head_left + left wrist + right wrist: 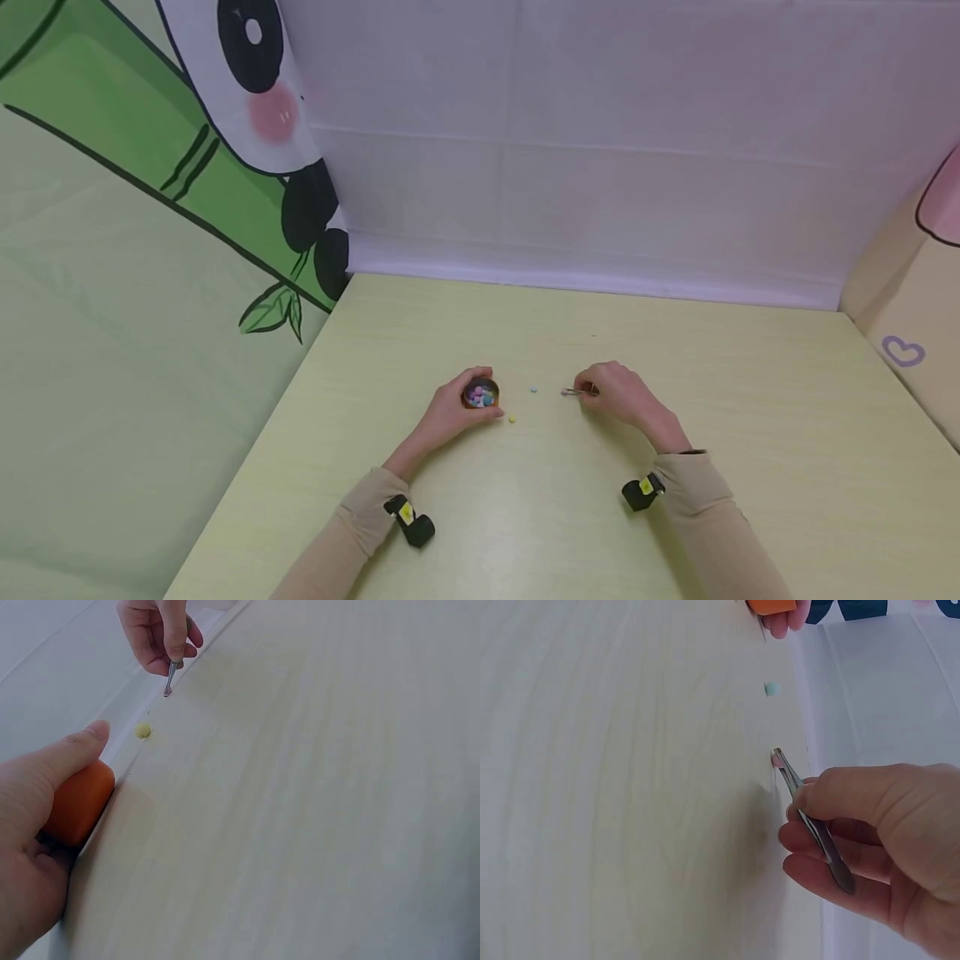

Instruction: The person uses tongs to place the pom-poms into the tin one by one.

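Observation:
My left hand (447,408) curls round a small orange bowl (84,801) that stands on the table, thumb on the near side. Pink, blue, white and purple beads (480,395) lie in it, seen from above in the head view. Between the thumb and fingers of my right hand (877,832) is a pair of metal tweezers (819,831), pinched and pointing left toward the bowl. A small pink bead (776,760) is at the tweezer tips, close to the tabletop. A blue bead (533,389) and a yellow bead (512,419) lie loose between the hands.
The pale wooden table (675,533) ends at a white cloth backdrop (600,208) behind. A green cloth printed with a cartoon figure hangs at the left. Black wrist cameras (417,528) sit on both sleeves.

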